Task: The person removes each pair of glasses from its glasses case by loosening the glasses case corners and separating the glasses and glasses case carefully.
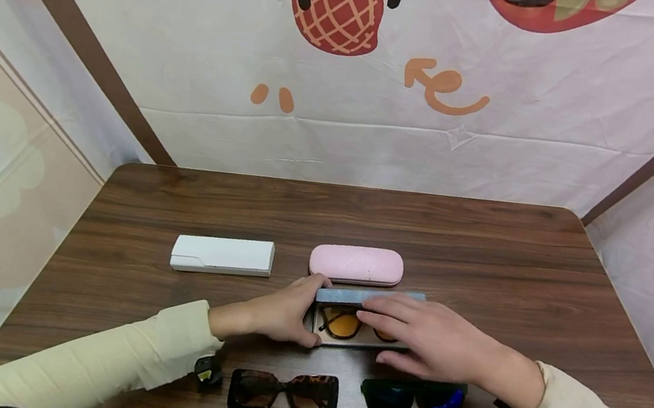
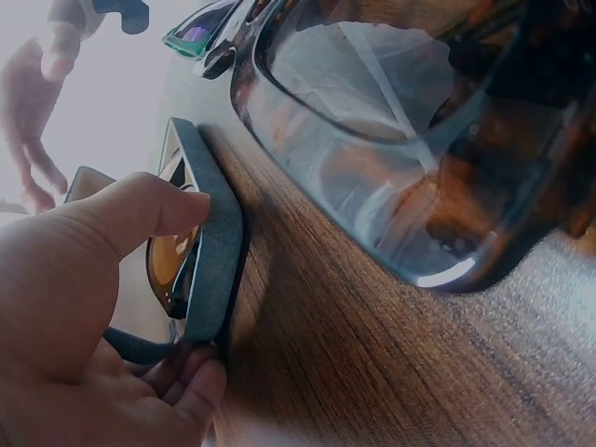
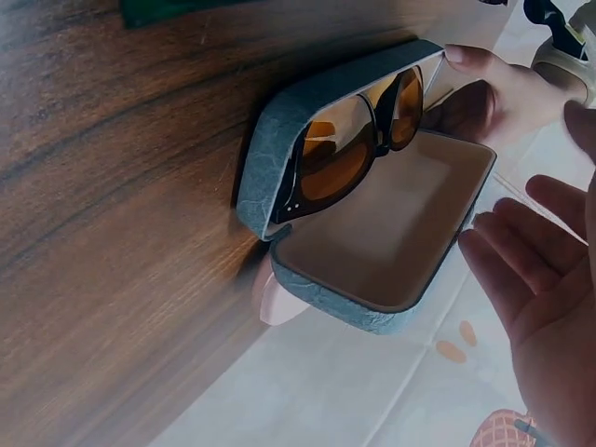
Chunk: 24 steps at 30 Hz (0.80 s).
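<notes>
A blue-grey glasses case stands with its lid raised near the middle of the table. Inside it lies a pair of dark-framed sunglasses with orange lenses. My left hand grips the case's left end, the thumb on its front wall and other fingers at the end and underneath, as the left wrist view shows. My right hand reaches over the right part of the case and partly covers the sunglasses in the head view. Its fingers are loosely extended at the lid's edge; whether they touch it is unclear.
Behind the open case lies a closed pink case, with a white case to its left. In front are tortoiseshell sunglasses and dark sunglasses with blue-green lenses, near my right wrist. A printed cloth hangs behind the wooden table.
</notes>
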Each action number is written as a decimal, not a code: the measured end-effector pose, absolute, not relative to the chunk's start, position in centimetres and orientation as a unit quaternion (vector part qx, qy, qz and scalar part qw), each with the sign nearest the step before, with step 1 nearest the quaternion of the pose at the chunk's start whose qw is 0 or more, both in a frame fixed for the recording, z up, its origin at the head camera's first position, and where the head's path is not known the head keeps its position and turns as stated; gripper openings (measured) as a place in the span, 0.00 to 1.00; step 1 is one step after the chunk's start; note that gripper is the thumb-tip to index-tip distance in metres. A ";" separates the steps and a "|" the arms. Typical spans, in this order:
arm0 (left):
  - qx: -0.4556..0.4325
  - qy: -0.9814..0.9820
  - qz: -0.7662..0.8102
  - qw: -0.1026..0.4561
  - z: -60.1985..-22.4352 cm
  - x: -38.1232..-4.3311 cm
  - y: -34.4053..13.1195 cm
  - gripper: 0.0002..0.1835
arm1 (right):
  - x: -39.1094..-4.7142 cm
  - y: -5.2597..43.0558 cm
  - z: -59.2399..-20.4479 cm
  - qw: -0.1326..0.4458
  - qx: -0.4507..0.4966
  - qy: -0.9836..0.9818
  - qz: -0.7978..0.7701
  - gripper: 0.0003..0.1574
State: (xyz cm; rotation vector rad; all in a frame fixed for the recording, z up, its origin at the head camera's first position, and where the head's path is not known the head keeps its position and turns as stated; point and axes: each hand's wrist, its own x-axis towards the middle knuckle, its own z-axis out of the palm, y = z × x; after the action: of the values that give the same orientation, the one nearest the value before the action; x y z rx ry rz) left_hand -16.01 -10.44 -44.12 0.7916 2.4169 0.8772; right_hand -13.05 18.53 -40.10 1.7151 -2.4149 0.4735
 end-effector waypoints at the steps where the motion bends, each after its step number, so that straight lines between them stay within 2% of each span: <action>1: 0.287 0.876 0.317 0.224 -44.1 -16.0 -10.4 0.39 | -13.1 18.5 -40.1 0.083 0.575 -0.798 0.157 0.31; 7: 0.287 0.875 0.319 0.222 -44.1 -15.9 -10.4 0.39 | -13.1 18.0 -40.2 0.132 0.604 -0.771 0.152 0.23; 11: 0.285 0.876 0.319 0.223 -44.0 -15.9 -10.4 0.40 | -13.0 17.9 -40.3 0.121 0.606 -0.773 0.145 0.20; 18: 0.281 0.876 0.319 0.228 -44.0 -15.9 -10.4 0.40 | -12.6 17.5 -40.6 0.054 0.567 -0.816 0.100 0.23; 24: 0.286 0.874 0.321 0.226 -44.0 -16.0 -10.5 0.39 | -11.5 16.9 -40.4 -0.064 0.467 -0.882 0.008 0.38</action>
State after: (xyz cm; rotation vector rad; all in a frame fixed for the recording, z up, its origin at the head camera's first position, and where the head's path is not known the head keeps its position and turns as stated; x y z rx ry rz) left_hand -15.96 -10.46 -43.96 0.7878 2.4112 0.8847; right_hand -11.46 16.89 -40.44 1.5286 -2.8894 0.0256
